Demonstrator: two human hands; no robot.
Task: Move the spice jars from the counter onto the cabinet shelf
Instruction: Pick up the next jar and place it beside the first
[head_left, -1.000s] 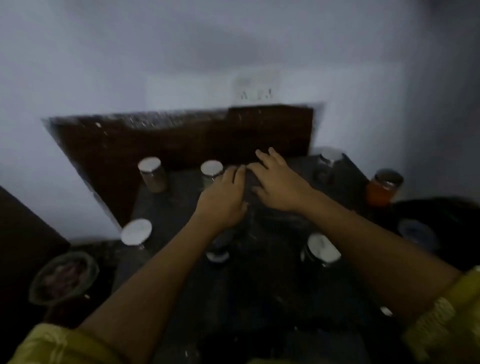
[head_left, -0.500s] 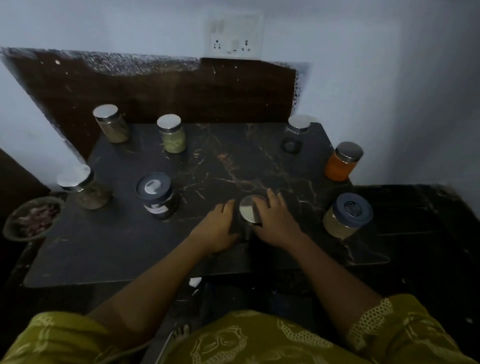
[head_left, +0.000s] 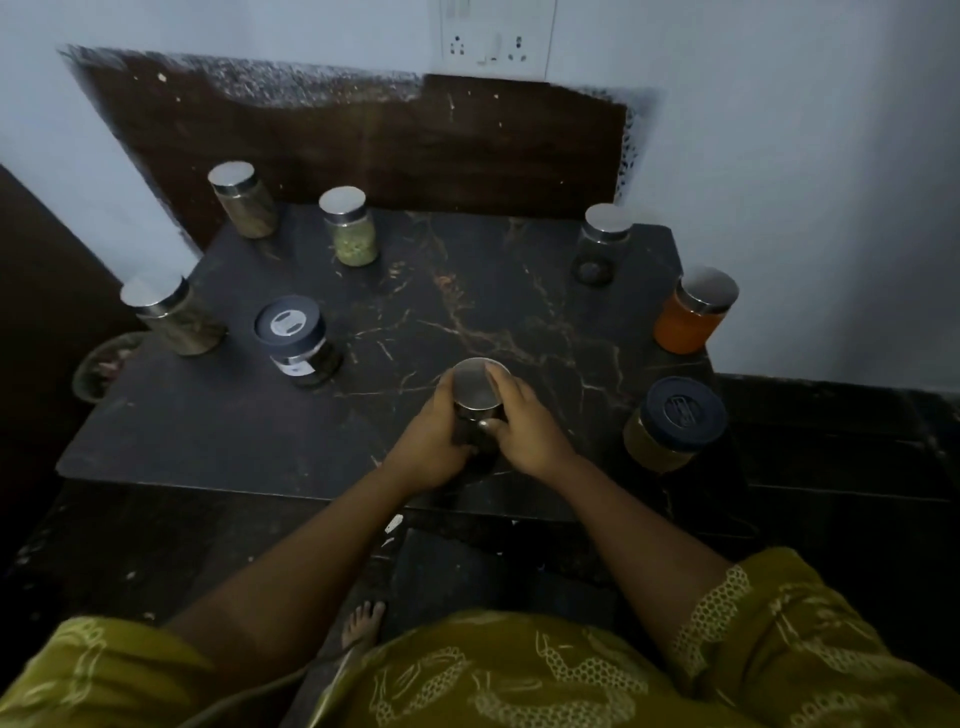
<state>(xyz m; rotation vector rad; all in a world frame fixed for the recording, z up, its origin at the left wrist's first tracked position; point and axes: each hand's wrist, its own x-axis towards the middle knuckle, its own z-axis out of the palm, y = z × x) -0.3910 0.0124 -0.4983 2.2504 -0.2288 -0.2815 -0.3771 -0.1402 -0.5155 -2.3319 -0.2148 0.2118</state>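
Observation:
A dark jar with a silver lid stands near the front edge of the black marble counter. My left hand and my right hand wrap it from both sides. Several more spice jars ring the counter: a silver-lidded brown jar and a green jar at the back, another brown jar and a blue-lidded dark jar on the left, a dark jar, an orange jar and a blue-lidded yellow jar on the right. No cabinet shelf is in view.
A dark wooden backsplash and a white wall with a socket plate stand behind the counter. A bowl sits low beside the counter's left edge. My bare foot shows on the dark floor below.
My hands drew back from the far middle of the counter to the front and closed around the silver-lidded jar. The view tilted down, showing all the jars.

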